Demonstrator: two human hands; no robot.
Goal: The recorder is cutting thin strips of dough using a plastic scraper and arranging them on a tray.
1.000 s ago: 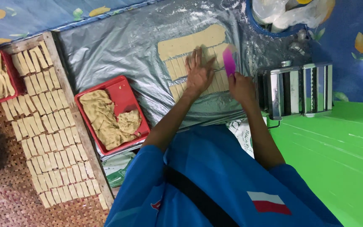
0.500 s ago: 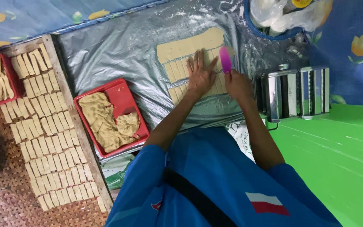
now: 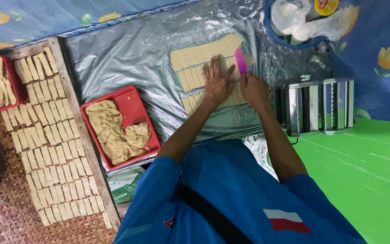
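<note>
A flat sheet of pale dough point(image 3: 204, 53) lies on a floured grey plastic sheet point(image 3: 127, 54), partly cut into narrow strips. My left hand point(image 3: 217, 83) presses flat on the cut strips, fingers spread. My right hand point(image 3: 253, 88) grips a pink plastic cutter point(image 3: 240, 61) whose blade stands on the dough just right of my left hand.
A red tray point(image 3: 136, 108) holds dough scraps to the left. Several rows of cut dough pieces point(image 3: 46, 131) cover a woven mat. A metal pasta roller point(image 3: 317, 106) stands at right, a blue basin point(image 3: 294, 43) with bags behind it. Another red tray point(image 3: 12, 83) sits far left.
Both hands and the pink cutter stay on the dough sheet with only a slight shift; the view has moved a little.
</note>
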